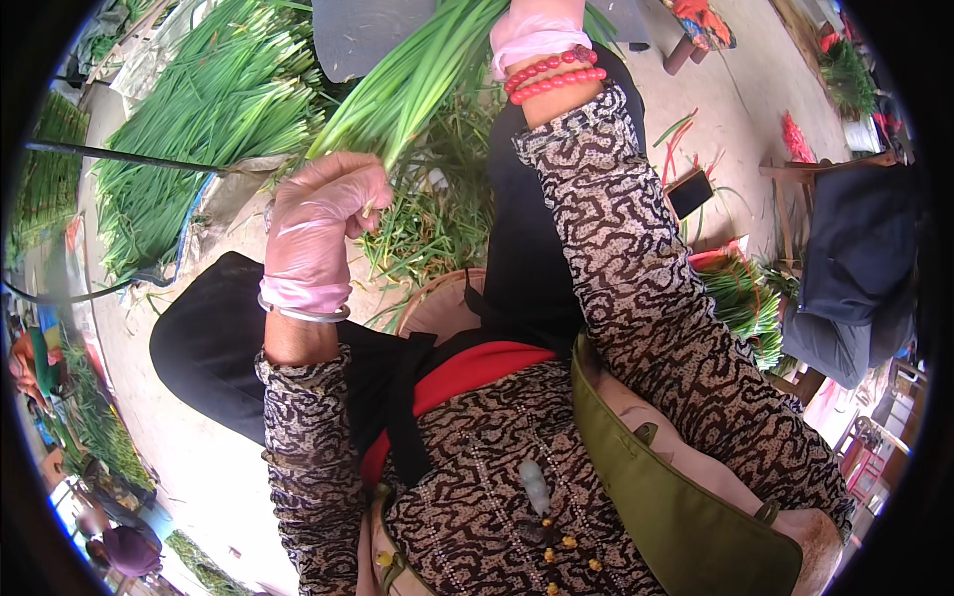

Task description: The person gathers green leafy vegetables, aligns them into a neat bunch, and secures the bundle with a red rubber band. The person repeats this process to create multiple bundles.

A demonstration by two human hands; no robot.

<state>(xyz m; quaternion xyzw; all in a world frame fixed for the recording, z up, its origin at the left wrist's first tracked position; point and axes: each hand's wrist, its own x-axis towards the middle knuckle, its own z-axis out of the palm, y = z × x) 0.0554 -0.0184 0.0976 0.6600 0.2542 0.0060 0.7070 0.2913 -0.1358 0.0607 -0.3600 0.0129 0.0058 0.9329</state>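
Note:
My left hand (324, 216), in a thin pink glove, is closed around the pale stem ends of a bunch of garlic chives (417, 97). From there the long green leaves fan up and right to the picture's top edge. My right hand (538, 30), also gloved in pink, is at the top beside the leafy part of the bunch. Its fingers are cut off by the frame, so its grip cannot be seen. Loose leaf trimmings (440, 231) lie in a pile beneath the bunch, between my knees.
A large heap of chives (201, 141) lies on sheeting to the left, with a dark rod (119, 153) crossing before it. A grey board (365, 37) stands ahead. Rightward are red ties (674, 145), a phone (690, 194) and tied chives (745, 298). A person (130, 547) sits far left.

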